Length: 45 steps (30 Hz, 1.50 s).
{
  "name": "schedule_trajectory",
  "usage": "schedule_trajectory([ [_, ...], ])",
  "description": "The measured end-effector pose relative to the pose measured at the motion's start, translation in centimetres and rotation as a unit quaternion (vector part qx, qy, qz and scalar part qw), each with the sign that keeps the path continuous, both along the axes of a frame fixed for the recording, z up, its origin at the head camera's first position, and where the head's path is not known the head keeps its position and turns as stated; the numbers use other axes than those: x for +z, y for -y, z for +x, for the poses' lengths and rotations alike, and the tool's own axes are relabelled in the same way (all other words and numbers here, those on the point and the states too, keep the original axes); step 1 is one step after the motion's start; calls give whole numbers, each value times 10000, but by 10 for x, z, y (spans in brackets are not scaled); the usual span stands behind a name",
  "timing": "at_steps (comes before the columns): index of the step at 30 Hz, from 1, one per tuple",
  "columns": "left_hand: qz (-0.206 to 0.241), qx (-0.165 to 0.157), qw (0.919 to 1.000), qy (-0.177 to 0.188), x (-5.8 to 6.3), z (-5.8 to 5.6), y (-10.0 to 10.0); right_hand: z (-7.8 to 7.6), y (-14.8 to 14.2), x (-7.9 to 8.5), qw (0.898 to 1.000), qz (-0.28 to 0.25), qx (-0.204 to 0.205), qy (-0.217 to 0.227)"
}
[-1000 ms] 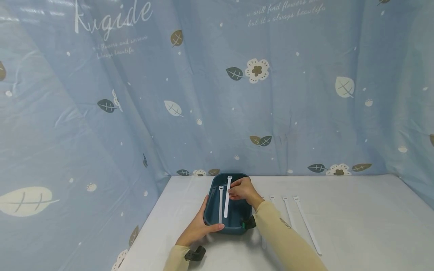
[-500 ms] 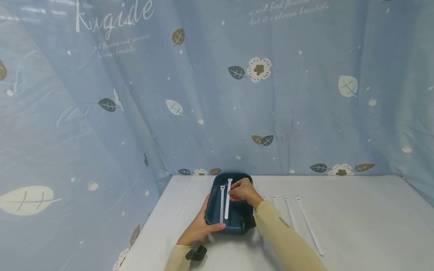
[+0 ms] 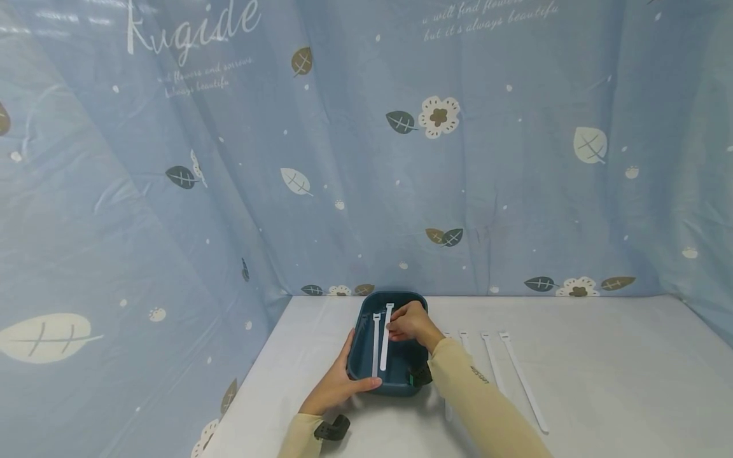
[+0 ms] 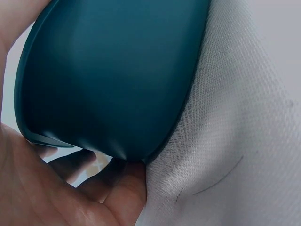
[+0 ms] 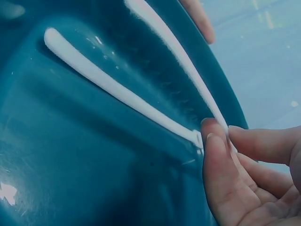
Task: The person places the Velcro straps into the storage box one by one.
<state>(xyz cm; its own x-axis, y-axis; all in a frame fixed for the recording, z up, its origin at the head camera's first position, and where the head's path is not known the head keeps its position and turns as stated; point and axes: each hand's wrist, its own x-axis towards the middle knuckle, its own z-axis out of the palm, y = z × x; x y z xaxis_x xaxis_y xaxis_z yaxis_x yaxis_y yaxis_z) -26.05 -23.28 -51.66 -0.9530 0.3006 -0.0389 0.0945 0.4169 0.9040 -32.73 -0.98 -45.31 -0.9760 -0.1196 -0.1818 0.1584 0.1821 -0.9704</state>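
My left hand (image 3: 335,383) grips the left side of a dark teal plastic bin (image 3: 415,356), its thumb over the near rim; in the left wrist view, fingers curl under the bin wall (image 4: 117,80). Above the bin's inside, my right hand (image 3: 411,321) pinches a white hook-and-loop cable tie (image 3: 384,353) near its buckle end. That tie (image 5: 188,70) slants up from thumb and fingertips in the right wrist view. A second white cable tie (image 3: 375,346) lies in the bin to the left of the held one. The held buckle is mostly hidden by fingers in the right wrist view.
Several more white cable ties (image 3: 525,385) lie side by side on the white table (image 3: 607,375), right of the bin. My right forearm (image 3: 475,397) covers parts of some. A blue patterned curtain (image 3: 366,165) hangs behind and left of the table.
The pinched cable tie has come down slightly with my right hand over the bin. My left hand keeps its grip, and the view has shifted a little.
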Motion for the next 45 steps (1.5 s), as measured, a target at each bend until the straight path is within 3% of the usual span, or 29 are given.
schedule_trajectory([
  [36,12,-16,10000,-30,3,1,-1,-3,4,-6,9994,337,30,16],
  [45,70,-23,10000,10,-1,-1,-3,-3,2,-7,9992,400,12,51],
])
